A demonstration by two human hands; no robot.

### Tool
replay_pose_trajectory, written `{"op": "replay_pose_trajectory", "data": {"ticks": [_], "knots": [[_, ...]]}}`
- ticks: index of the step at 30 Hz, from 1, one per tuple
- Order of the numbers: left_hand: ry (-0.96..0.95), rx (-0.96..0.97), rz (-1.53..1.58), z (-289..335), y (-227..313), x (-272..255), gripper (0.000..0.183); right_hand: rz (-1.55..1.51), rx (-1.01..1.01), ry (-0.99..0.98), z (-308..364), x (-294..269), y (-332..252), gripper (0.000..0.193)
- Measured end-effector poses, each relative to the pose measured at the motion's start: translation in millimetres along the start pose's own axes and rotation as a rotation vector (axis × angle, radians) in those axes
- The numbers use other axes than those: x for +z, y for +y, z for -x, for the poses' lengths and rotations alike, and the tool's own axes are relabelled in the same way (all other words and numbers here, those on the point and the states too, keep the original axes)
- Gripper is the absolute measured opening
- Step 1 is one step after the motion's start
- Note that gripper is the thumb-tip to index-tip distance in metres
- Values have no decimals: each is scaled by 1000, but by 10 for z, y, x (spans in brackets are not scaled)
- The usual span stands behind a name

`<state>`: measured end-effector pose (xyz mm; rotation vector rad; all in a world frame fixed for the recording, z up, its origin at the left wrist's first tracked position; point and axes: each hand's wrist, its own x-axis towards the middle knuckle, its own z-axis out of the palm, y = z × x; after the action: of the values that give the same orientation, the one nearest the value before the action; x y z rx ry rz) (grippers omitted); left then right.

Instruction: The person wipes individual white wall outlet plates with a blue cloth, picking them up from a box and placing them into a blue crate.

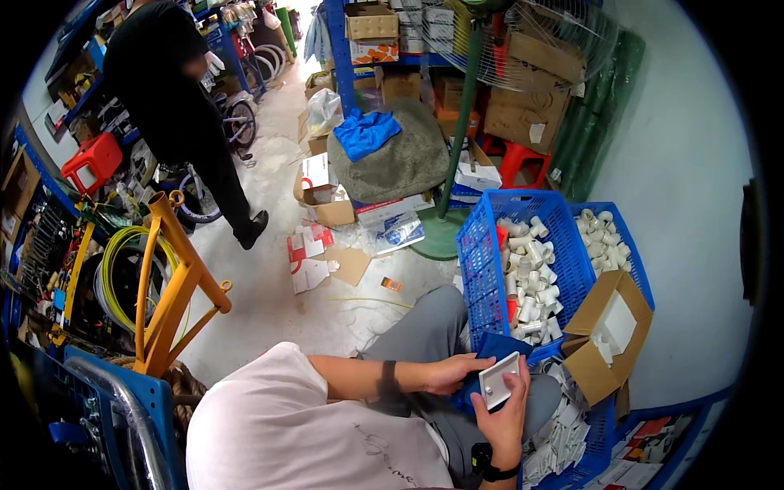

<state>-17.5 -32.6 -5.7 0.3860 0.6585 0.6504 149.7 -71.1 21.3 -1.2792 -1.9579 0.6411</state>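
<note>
White square plate (pixel 498 381) gripped in right hand (pixel 505 412); left hand (pixel 451 373) clasps blue cloth (pixel 490 347), fingertips hidden.

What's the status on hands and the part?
Right hand gripping white square switch plate. Left hand on blue cloth beside it. Blue crate of white pipe fittings close ahead.

two blue crates (pixel 482 253), one cardboard box (pixel 600 371), one white plate (pixel 498 382)
</note>
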Motion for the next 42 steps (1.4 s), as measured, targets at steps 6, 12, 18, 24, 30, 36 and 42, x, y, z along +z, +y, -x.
{"op": "replay_pose_trajectory", "data": {"ticks": [6, 12, 18, 24, 30, 36, 42], "knots": [[-48, 51, -26, -70, -51, -104, 41, 34, 67, 52, -61, 56, -47, 80], [-74, 1, -65, -129, 30, 6, 41, 34, 5, 219, 56, 111, 146, 90], [-201, 79, -43, -232, -49, 9, 39, -5, -35, 240, 51, 91, 197, 75], [-125, 110, -376, -26, 182, 139, 41, -118, 154, 262, 33, 9, 372, 80], [-70, 117, -107, -70, 148, 100, 37, 14, -25, 213, -41, 118, 64, 76], [-171, 302, -653, -17, 184, 217, 37, -27, 132, 320, 9, 39, 262, 72], [-228, 408, -526, -260, -15, 35, 28, 150, 46, 183, 7, -7, 96, 56]]}}
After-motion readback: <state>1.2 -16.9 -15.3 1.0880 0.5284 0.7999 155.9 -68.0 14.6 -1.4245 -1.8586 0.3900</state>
